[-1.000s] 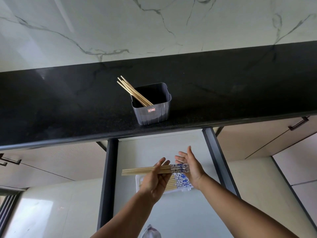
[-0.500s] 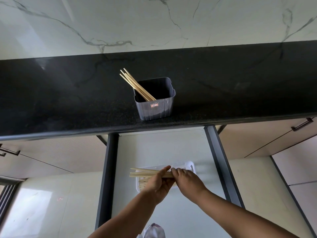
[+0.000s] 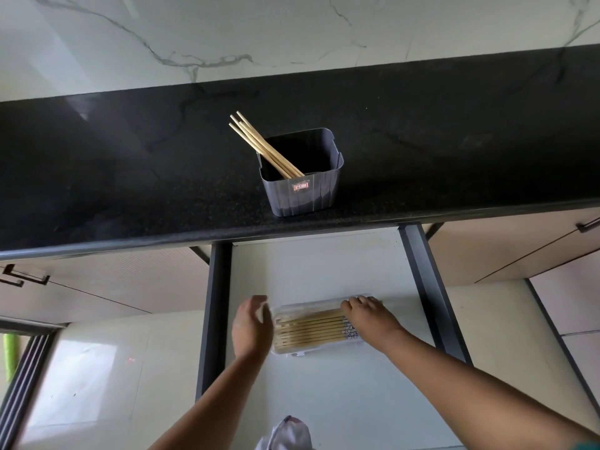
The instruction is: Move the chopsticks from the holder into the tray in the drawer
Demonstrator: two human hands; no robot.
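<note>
A dark grey square holder (image 3: pixel 303 190) stands on the black counter (image 3: pixel 130 177) near its front edge, with several wooden chopsticks (image 3: pixel 259 144) leaning out to the upper left. Below it the drawer (image 3: pixel 318 267) is pulled out. A clear tray (image 3: pixel 319 350) lies in it with several chopsticks (image 3: pixel 311 331) side by side, patterned ends to the right. My left hand (image 3: pixel 251 328) is open just left of the tray, holding nothing. My right hand (image 3: pixel 368 318) rests with straight fingers on the tray's right end, over the patterned ends.
The drawer's dark side rails (image 3: pixel 431 297) run along both sides. Closed beige cabinet fronts with dark handles (image 3: pixel 587 224) flank it. A marble wall (image 3: pixel 292 34) backs the counter. A bit of cloth (image 3: pixel 287 435) shows at the bottom edge.
The bundle that both hands held above the drawer now lies in the tray. My left hand has let go and opened beside the tray; my right hand rests on the tray's right end.
</note>
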